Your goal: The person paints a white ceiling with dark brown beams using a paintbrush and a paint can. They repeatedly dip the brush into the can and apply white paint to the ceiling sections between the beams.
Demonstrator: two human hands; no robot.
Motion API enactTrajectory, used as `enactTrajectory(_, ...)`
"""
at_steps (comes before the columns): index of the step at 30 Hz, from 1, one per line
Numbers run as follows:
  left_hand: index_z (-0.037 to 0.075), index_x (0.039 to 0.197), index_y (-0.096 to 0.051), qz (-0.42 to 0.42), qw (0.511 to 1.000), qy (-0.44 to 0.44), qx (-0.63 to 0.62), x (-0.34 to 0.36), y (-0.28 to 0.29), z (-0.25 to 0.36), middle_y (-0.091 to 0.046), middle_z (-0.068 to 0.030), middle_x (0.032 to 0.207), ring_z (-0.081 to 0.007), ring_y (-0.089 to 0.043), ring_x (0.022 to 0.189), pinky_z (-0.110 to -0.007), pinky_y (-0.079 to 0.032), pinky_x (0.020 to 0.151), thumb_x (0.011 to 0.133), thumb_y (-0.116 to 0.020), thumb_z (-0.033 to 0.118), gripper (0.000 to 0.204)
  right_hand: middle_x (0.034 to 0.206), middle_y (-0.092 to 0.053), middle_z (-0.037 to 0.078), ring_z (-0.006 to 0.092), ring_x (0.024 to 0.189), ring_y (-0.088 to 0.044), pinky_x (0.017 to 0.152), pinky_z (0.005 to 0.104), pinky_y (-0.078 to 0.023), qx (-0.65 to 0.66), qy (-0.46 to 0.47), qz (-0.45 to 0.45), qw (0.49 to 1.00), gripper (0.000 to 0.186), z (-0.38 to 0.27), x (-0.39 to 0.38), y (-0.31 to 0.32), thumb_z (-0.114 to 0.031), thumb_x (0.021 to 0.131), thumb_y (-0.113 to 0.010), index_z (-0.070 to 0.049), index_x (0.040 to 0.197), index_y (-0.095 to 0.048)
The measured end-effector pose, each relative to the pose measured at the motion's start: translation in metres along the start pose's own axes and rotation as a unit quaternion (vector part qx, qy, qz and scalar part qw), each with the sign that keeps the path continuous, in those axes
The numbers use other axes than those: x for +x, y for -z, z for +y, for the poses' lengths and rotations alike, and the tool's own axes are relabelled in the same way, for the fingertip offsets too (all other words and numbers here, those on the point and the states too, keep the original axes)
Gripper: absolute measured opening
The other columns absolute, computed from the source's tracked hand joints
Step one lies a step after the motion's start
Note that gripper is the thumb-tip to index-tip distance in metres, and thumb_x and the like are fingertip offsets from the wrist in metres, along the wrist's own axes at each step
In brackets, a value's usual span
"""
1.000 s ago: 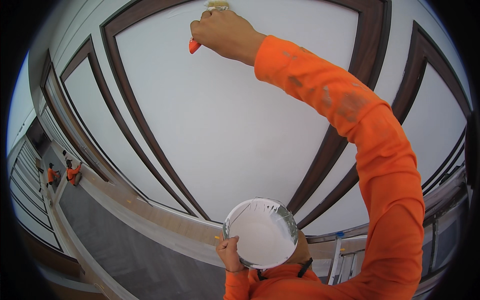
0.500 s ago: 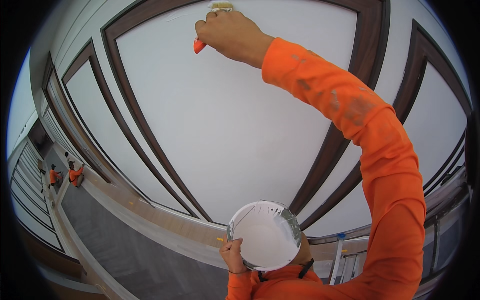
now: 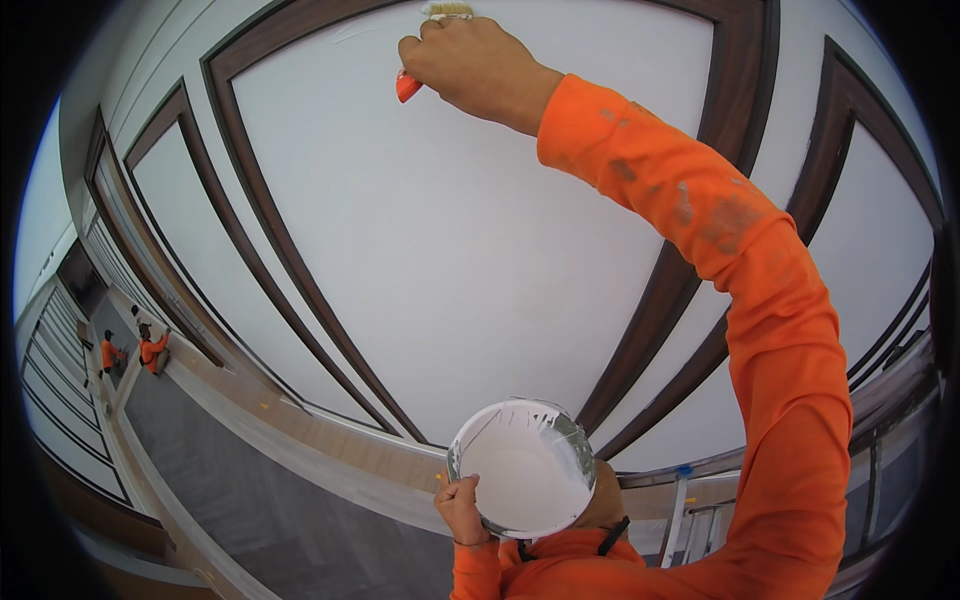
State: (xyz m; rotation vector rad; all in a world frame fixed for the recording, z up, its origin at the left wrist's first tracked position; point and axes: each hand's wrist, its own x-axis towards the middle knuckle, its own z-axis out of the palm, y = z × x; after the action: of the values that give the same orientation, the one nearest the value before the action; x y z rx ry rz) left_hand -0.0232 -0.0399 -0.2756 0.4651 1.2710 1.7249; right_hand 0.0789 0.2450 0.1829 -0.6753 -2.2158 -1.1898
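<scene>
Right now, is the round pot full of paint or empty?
Not empty: the pot, held at its rim by the left hand, is white with paint inside. How deep it goes, I cannot tell.

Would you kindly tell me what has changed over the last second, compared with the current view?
The right hand has carried the orange-handled paintbrush a little to the right along the top of the white wall panel. The white paint tub sits slightly further right in the view. The left hand still grips the tub's rim, the right still holds the brush, and two people in orange remain far off.
</scene>
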Motion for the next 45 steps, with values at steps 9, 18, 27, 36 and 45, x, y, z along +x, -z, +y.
enactTrajectory(9,0.003,0.054,-0.047,0.021,0.999,-0.04,0.022,-0.003,-0.012,0.008,-0.045,0.0013,0.071,-0.0087,-0.04,0.062,-0.028,-0.033,0.06,0.08,-0.066,0.002,0.033,0.087,-0.07,0.016,0.031,0.086,-0.072,0.067,0.0412,-0.059,0.004,-0.005,0.005,1.0,0.012,0.005,-0.006,0.011,0.004,0.081,-0.065,-0.002,0.092,-0.065)
enactTrajectory(18,0.001,0.054,-0.045,0.012,0.999,-0.023,0.021,-0.006,-0.014,0.015,-0.046,-0.0006,0.078,-0.0103,-0.041,0.064,-0.029,-0.033,0.061,0.08,-0.066,0.001,0.033,0.084,-0.069,0.015,0.0322,0.082,-0.07,0.064,0.042,-0.058,0.013,-0.003,0.018,1.0,0.011,0.004,-0.009,0.017,0.005,0.082,-0.063,-0.002,0.09,-0.065)
enactTrajectory(27,-0.004,0.057,-0.05,0.011,1.0,-0.026,0.013,0.002,-0.006,0.001,-0.055,-0.0003,0.084,-0.0083,-0.044,0.066,-0.027,-0.032,0.06,0.079,-0.067,-0.003,0.028,0.082,-0.069,0.015,0.0317,0.078,-0.07,0.06,0.0423,-0.057,0.002,-0.003,0.03,1.0,0.007,0.005,-0.009,0.021,0.003,0.083,-0.065,-0.002,0.088,-0.064)
enactTrajectory(36,-0.006,0.06,-0.052,-0.006,1.0,-0.008,0.023,0.007,-0.002,0.001,-0.06,-0.0006,0.095,-0.008,-0.045,0.067,-0.027,-0.034,0.061,0.079,-0.066,-0.002,0.024,0.082,-0.069,0.015,0.0322,0.078,-0.07,0.058,0.042,-0.056,-0.018,-0.013,0.022,1.0,0.007,0.005,-0.007,0.02,0.003,0.081,-0.066,0.0,0.086,-0.063)
enactTrajectory(45,-0.006,0.062,-0.051,-0.015,1.0,0.007,0.025,0.015,0.002,-0.003,-0.065,-0.0016,0.103,-0.0073,-0.045,0.067,-0.026,-0.033,0.059,0.079,-0.066,-0.002,0.023,0.082,-0.069,0.016,0.0324,0.078,-0.07,0.058,0.0421,-0.057,-0.018,-0.012,0.019,1.0,0.008,0.008,-0.006,0.023,0.004,0.08,-0.066,0.0,0.087,-0.063)
